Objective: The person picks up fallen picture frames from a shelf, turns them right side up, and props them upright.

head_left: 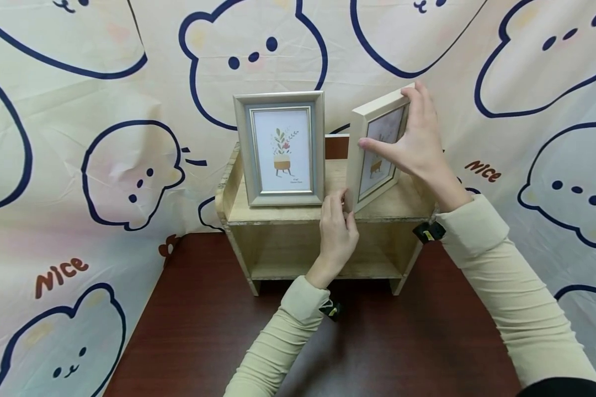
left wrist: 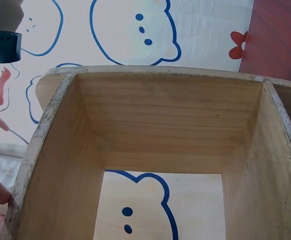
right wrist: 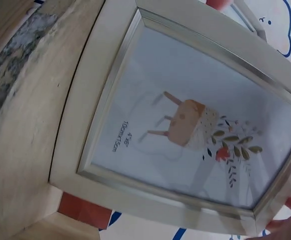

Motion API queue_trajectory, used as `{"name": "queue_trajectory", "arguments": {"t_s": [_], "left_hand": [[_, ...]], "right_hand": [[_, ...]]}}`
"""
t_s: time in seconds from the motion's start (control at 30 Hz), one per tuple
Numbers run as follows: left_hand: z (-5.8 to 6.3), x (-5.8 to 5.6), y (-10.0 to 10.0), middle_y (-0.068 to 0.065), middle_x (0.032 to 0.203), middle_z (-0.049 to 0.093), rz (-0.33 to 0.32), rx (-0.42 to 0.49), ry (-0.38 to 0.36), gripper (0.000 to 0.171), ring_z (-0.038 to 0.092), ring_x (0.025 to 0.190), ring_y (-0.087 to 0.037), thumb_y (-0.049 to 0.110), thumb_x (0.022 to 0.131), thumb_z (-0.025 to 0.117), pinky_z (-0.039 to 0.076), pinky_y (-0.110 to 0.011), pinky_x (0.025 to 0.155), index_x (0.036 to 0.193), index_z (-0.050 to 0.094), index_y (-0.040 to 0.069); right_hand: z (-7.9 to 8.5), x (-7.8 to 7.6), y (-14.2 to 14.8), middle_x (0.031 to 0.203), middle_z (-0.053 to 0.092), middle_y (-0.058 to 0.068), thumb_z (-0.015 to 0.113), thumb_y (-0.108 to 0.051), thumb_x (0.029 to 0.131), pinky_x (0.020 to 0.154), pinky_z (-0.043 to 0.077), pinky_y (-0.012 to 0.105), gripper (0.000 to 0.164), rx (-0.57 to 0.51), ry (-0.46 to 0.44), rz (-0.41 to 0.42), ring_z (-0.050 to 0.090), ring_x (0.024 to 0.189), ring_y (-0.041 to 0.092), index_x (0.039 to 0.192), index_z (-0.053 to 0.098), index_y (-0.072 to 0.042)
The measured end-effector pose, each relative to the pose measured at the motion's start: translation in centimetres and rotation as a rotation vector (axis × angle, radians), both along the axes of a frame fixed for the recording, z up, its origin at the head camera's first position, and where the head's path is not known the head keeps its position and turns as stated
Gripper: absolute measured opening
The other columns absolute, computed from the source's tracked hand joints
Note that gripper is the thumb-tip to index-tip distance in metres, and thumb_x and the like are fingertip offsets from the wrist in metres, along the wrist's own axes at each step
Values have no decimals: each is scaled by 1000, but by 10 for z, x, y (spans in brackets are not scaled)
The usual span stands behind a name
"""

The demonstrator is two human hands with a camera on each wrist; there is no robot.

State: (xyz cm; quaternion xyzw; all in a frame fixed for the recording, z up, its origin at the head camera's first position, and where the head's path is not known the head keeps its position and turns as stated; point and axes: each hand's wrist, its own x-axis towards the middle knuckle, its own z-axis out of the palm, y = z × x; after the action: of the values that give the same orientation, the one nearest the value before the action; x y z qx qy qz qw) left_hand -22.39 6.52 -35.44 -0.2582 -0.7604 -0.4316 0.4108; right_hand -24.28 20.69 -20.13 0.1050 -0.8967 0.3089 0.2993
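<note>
A cream picture frame (head_left: 377, 149) stands at an angle on the right of a wooden shelf's top. My right hand (head_left: 419, 138) grips it, fingers over the upper far corner and thumb on the near side edge. In the right wrist view the frame's flowerpot print (right wrist: 200, 125) shows sideways, with fingers (right wrist: 288, 220) at its corner. My left hand (head_left: 339, 231) pinches the frame's lower near corner, by the shelf's front edge; its fingertips are partly hidden. Left of it, a silver-grey picture frame (head_left: 280, 149) stands upright, facing forward.
The small wooden shelf (head_left: 303, 270) has an open lower compartment and stands on a dark red-brown table (head_left: 203, 331). A cloth with bear drawings (head_left: 129, 99) hangs behind and at the sides. The left wrist view looks into the shelf's wooden compartment (left wrist: 170, 115).
</note>
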Motion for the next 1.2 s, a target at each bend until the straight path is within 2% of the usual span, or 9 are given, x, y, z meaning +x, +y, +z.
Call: {"name": "queue_trajectory", "arguments": {"t_s": [0.27,0.4,0.57,0.63,0.77,0.87,1.0,1.1,1.2], "left_hand": [[-1,0,0,-15,97,50,7,-18,6,50,51,86,-24,-18,70,61,46,-26,72,115,44,-3],[-2,0,2,-16,101,51,-6,-12,9,50,52,89,-24,-17,69,61,46,-26,75,115,45,-3],[-1,2,2,-16,106,51,-42,-5,21,52,52,94,-25,-14,69,63,46,-27,81,116,45,-3],[-1,2,2,-16,106,51,-59,-7,35,50,51,95,-26,-11,70,63,45,-28,83,116,45,-4],[2,0,1,-18,105,51,-102,-17,73,45,52,96,-26,-5,73,62,45,-29,84,115,46,-6],[6,-3,-1,-18,102,52,-153,-17,85,36,53,93,-26,-2,78,58,47,-28,81,113,48,-7],[12,-7,-2,-19,98,55,-239,1,45,25,55,86,-25,-1,85,49,48,-23,75,108,53,-8],[16,-9,-3,-18,97,57,-266,-4,8,23,55,84,-24,0,88,45,46,-22,74,107,57,-7],[20,-12,-4,-17,96,58,-281,-22,-2,23,58,80,-22,-2,87,47,46,-18,72,106,59,-6]], "right_hand": [[-3,0,-6,151,4,11,76,-47,64,108,1,34,97,36,48,14,-3,137,13,138,26,-9],[-3,0,-3,148,16,12,76,-40,64,106,13,38,89,39,107,62,11,135,18,133,33,-5],[-1,-2,4,140,31,14,78,-27,63,102,23,38,78,24,174,188,26,127,20,126,41,0],[0,-2,8,141,32,13,79,-23,64,104,21,37,76,15,162,235,26,129,19,126,42,0],[4,-2,17,146,26,10,79,-18,65,106,15,38,76,2,77,291,19,134,14,130,41,-3],[7,-2,23,148,23,8,79,-12,65,107,16,39,79,-3,24,340,18,134,13,133,39,-5],[11,-5,29,148,24,7,79,-4,64,107,21,41,80,-15,-11,427,20,134,13,133,38,-4],[13,-10,34,148,23,9,78,2,63,106,23,42,80,-31,-34,495,20,134,14,133,38,-3],[15,-13,37,148,21,10,76,5,62,107,23,41,81,-44,-62,546,18,135,14,132,37,-1]]}}
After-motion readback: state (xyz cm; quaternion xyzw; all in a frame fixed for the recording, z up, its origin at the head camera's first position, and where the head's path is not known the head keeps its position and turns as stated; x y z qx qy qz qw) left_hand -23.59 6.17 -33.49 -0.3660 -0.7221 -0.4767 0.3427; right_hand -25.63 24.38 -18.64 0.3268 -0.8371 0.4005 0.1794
